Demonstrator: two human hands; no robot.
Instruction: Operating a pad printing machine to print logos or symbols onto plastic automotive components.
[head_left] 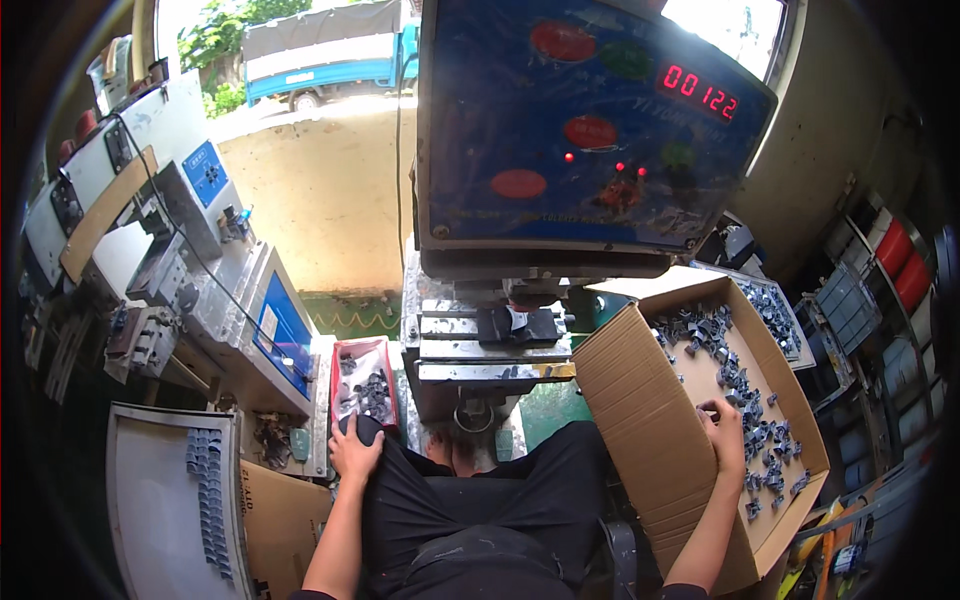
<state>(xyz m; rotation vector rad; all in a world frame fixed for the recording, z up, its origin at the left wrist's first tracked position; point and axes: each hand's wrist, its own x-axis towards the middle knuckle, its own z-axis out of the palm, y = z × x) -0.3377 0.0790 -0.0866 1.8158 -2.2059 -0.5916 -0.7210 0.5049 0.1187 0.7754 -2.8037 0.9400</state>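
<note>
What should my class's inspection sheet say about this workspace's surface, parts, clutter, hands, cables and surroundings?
Surface: metal machine bed, black block on it.
Job's things: small grey parts loose in a cardboard box; dark pieces in a red-edged tray.
Clutter: dark pile left of the tray.
Left hand: resting at the left knee.
Right hand: at the box's left edge; grip contents unclear.
Cables: one hanging before the pale wall.
Surroundings: second machine at left; truck outside.

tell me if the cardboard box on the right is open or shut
Open: the cardboard box shows its inside from above, with small grey parts lying in it.
</note>
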